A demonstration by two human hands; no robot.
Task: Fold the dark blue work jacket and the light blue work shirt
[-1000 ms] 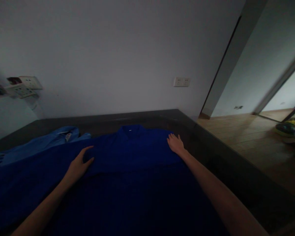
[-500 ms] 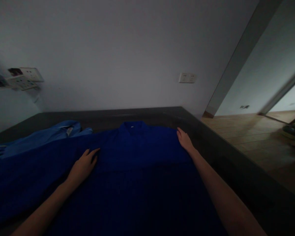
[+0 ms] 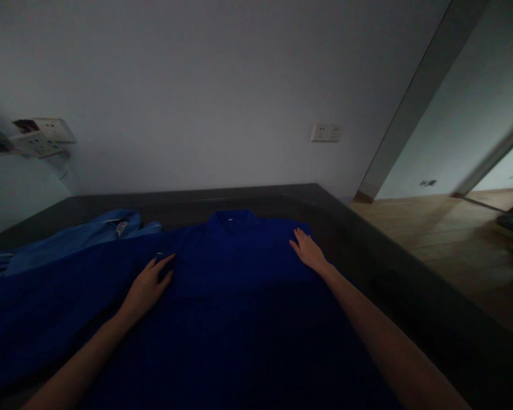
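A dark blue collared shirt (image 3: 235, 273) lies spread out, its collar toward the wall and one long sleeve stretched to the left. My left hand (image 3: 147, 287) rests on it near the left shoulder, thumb and forefinger apart. Close to those fingertips shows a small pale mark on the cloth. On the right shoulder my right hand (image 3: 308, 250) lies flat with its fingers extended. A lighter blue garment (image 3: 72, 236) with pale piping and a label sits behind the sleeve, partly covered by it. The lower part of the shirt is very dark.
Underneath is a dark table (image 3: 337, 228), its back edge at the pale wall and its right edge slanting toward me. A double socket (image 3: 326, 132) is on the wall, with power outlets (image 3: 40, 139) at the left. Wooden floor (image 3: 410, 228) shows at the right.
My right hand has moved inward from the shirt's right shoulder edge and now lies flat on the cloth. The left hand has stayed almost in place.
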